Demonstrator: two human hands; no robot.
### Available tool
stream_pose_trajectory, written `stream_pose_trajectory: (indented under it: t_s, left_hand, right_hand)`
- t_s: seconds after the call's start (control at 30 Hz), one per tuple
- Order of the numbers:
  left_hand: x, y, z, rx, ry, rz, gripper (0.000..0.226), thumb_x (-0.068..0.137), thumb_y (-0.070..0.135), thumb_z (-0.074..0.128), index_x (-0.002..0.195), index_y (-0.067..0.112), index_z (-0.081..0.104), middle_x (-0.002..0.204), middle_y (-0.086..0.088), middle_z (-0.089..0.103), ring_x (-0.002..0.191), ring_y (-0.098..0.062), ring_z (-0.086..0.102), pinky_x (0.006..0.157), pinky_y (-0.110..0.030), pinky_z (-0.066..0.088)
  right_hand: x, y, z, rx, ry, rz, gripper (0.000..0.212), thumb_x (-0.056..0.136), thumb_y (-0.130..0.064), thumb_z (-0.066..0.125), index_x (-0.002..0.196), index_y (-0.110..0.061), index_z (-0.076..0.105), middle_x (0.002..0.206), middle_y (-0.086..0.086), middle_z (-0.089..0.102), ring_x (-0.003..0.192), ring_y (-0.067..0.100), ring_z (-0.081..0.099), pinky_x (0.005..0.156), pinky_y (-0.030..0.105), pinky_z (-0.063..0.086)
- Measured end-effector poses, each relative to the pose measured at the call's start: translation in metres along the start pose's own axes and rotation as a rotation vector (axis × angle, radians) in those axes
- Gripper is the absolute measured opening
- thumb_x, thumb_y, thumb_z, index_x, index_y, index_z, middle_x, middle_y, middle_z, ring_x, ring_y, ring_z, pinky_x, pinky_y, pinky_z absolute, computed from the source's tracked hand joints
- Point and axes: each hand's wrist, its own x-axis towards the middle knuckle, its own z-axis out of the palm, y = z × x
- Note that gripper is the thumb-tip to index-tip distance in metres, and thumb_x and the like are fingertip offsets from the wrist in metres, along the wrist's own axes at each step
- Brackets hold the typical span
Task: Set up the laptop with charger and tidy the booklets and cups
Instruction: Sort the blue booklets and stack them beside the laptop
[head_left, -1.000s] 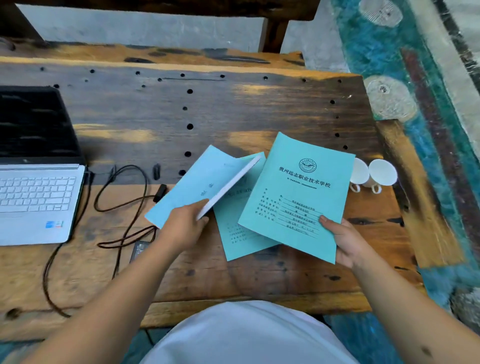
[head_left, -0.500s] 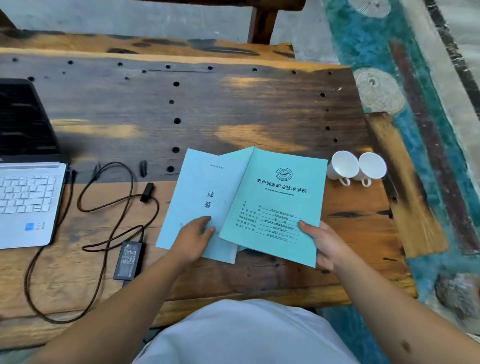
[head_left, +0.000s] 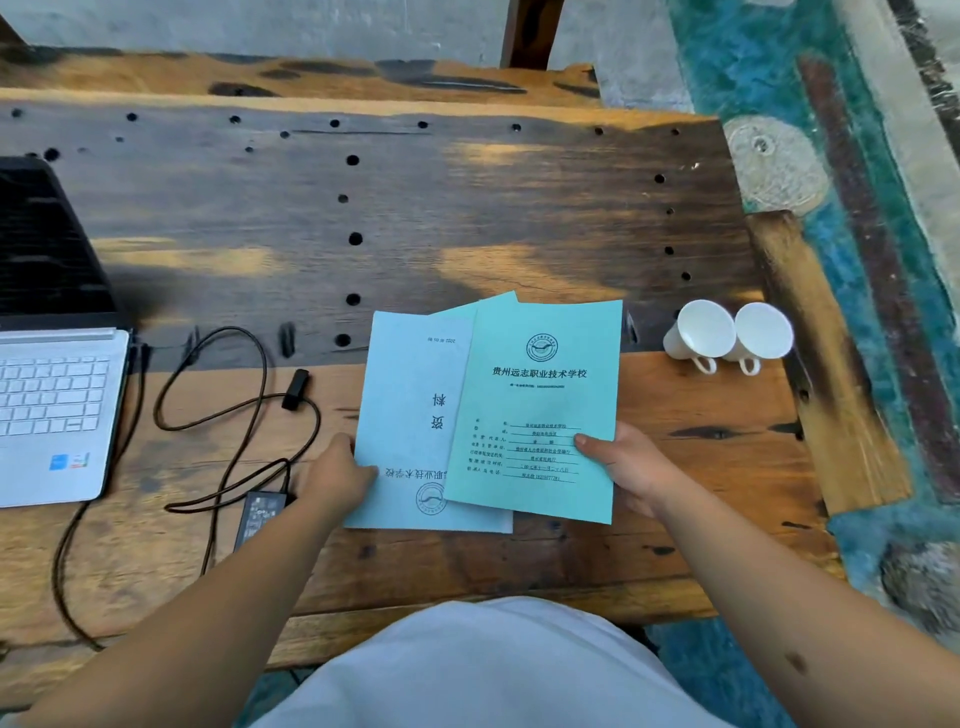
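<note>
Three teal booklets overlap near the table's front middle. My right hand (head_left: 631, 467) grips the top booklet (head_left: 540, 405) at its lower right edge. My left hand (head_left: 337, 478) holds the pale blue booklet (head_left: 410, 415), which lies upside down to me, at its lower left edge. A third booklet (head_left: 467, 312) shows only as a corner between them. An open white laptop (head_left: 52, 405) sits at the left edge. Its black charger brick (head_left: 260, 514) and looped cable (head_left: 228, 405) lie beside it. Two white cups (head_left: 701, 332) (head_left: 761, 335) lie on their sides at the right.
The wooden table (head_left: 415, 208) has several round holes across its dark back half. Its right end stops just past the cups, beside a painted blue floor (head_left: 779, 78). A wooden post (head_left: 530, 31) stands behind the table.
The lifted, tilted booklets have come down and swung closer together into an overlapping pile. Both hands kept their hold throughout.
</note>
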Motion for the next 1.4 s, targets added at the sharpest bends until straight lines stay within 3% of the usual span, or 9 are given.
stream_pose_trajectory:
  t_s: [0.27,0.53,0.6,0.73,0.83,1.0,1.13,1.27,1.4]
  left_hand:
    - [0.001,-0.004,-0.004,-0.251,-0.004,-0.054,0.036,0.083,0.023,0.07,0.111,0.016,0.048,0.103,-0.004,0.064,0.098,-0.028,0.062,0.089,-0.046,0.052]
    - [-0.018,-0.016,0.019,-0.616,-0.338,0.029,0.042,0.091,-0.003,0.061,0.122,0.023,0.051,0.114,0.0,0.069,0.095,-0.015,0.068,0.077,-0.033,0.059]
    - [-0.024,-0.014,0.021,-0.551,-0.359,0.081,0.052,0.091,-0.006,0.058,0.132,0.022,0.043,0.113,0.003,0.067,0.094,-0.009,0.065,0.068,-0.021,0.056]
    - [-0.009,-0.01,-0.008,-0.36,-0.437,0.149,0.06,0.092,-0.007,0.055,0.143,0.019,0.034,0.129,-0.009,0.061,0.117,-0.028,0.059,0.1,-0.045,0.049]
    - [0.012,0.006,-0.051,-0.082,-0.481,0.254,0.052,0.09,-0.003,0.057,0.133,0.023,0.042,0.115,0.003,0.064,0.108,-0.017,0.061,0.088,-0.022,0.05]
    - [0.056,0.069,-0.092,0.554,-0.486,0.458,0.062,0.085,0.002,0.057,0.141,0.026,0.04,0.133,-0.003,0.058,0.12,-0.024,0.053,0.103,-0.042,0.043]
    - [0.076,0.127,-0.102,0.951,-0.433,0.597,0.047,0.088,0.007,0.051,0.131,0.027,0.05,0.125,-0.004,0.061,0.109,-0.027,0.057,0.091,-0.04,0.047]
    - [0.085,0.178,-0.095,1.131,-0.315,0.858,0.045,0.087,0.004,0.05,0.124,0.029,0.057,0.111,-0.004,0.065,0.086,-0.024,0.056,0.07,-0.033,0.043]
    - [0.089,0.21,-0.07,1.117,-0.329,0.875,0.063,0.091,0.009,0.052,0.146,0.035,0.038,0.132,-0.009,0.056,0.101,-0.028,0.053,0.077,-0.035,0.039]
  right_hand:
    - [0.009,0.006,0.005,-0.143,0.075,-0.013,0.024,0.097,0.001,0.051,0.107,-0.017,0.063,0.113,0.004,0.068,0.088,0.013,0.067,0.069,0.025,0.052]
    - [0.017,0.019,0.005,-0.053,0.101,0.049,0.03,0.096,0.002,0.052,0.118,-0.019,0.059,0.121,0.006,0.067,0.104,0.024,0.066,0.086,0.042,0.054]
    - [0.019,0.022,0.006,0.0,0.144,0.063,0.039,0.095,0.006,0.05,0.126,-0.018,0.049,0.122,0.006,0.065,0.108,0.028,0.064,0.093,0.051,0.053]
    - [0.017,0.023,0.0,0.07,0.098,0.062,0.046,0.095,0.011,0.046,0.122,-0.025,0.05,0.119,0.004,0.066,0.107,0.03,0.065,0.091,0.051,0.054]
    - [0.015,0.017,-0.012,-0.014,0.052,0.081,0.046,0.095,0.008,0.049,0.12,-0.03,0.052,0.119,0.004,0.067,0.103,0.028,0.068,0.081,0.045,0.057]
    - [0.021,0.004,-0.026,-0.303,-0.038,0.117,0.045,0.094,0.0,0.056,0.12,-0.036,0.055,0.111,0.001,0.072,0.095,0.027,0.073,0.082,0.053,0.059]
    - [0.033,-0.021,-0.025,-0.542,-0.11,0.068,0.045,0.094,0.001,0.054,0.123,-0.034,0.056,0.111,-0.002,0.071,0.098,0.02,0.07,0.082,0.042,0.058]
    - [0.047,-0.046,-0.016,-0.867,-0.18,-0.125,0.046,0.09,0.005,0.052,0.115,-0.032,0.063,0.114,-0.01,0.067,0.11,0.017,0.063,0.078,0.021,0.051]
    - [0.069,-0.06,-0.002,-1.394,-0.08,-0.267,0.052,0.088,-0.008,0.046,0.132,-0.036,0.048,0.132,-0.002,0.058,0.117,0.026,0.054,0.079,0.035,0.045]
